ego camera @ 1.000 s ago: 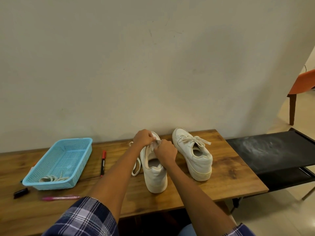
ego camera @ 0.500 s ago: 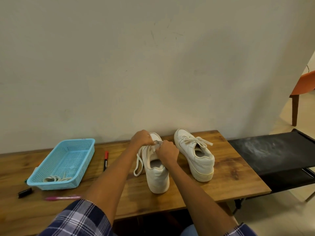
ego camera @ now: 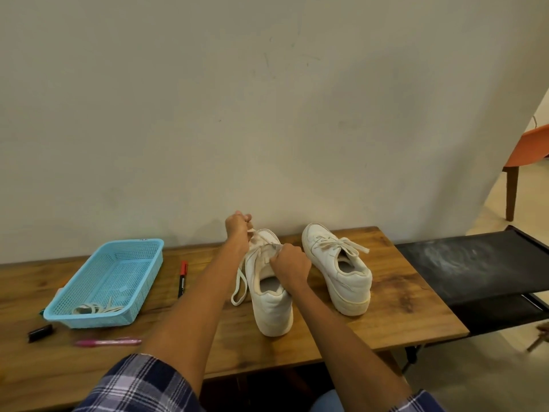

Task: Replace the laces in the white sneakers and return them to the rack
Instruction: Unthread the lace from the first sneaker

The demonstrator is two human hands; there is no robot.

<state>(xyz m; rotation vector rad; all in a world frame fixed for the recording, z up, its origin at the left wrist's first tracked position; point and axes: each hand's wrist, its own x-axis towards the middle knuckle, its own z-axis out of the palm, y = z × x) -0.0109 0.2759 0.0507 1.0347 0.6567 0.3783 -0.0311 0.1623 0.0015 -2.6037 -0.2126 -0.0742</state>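
A plain pale wall backs a wooden table [ego camera: 392, 295] that runs across the view, with a black fabric rack [ego camera: 475, 263] butting its right end and an orange chair [ego camera: 528, 150] beyond; two white sneakers stand on the table, toes toward the wall and heels toward the person, their long axes running away from the camera; the near sneaker [ego camera: 271, 304] sits between the forearms, the second sneaker [ego camera: 341, 272] just to its right and apart from it, tied in a bow and untouched; the left hand [ego camera: 237, 231] is raised over the near sneaker's toe end with its fingers curled, pinching the lace [ego camera: 240, 285], whose free length loops down the shoe's left side onto the wood; the right hand [ego camera: 289, 264] is clenched at the eyelets by the tongue, gripping the lace there; the working point thus lies between the two hands, the right one nearer the collar, the left one farther out along the shoe's axis, so any pull would, I judge, run lengthwise toward the toe; whether the lace is going in or coming out I cannot tell; to the left lie one blue basket [ego camera: 148, 257] holding a pale coil of spare laces [ego camera: 92, 308], one red-capped marker [ego camera: 182, 278], one pink pen [ego camera: 108, 342] and one small black object [ego camera: 40, 332]; two hands, two shoes, one rack.
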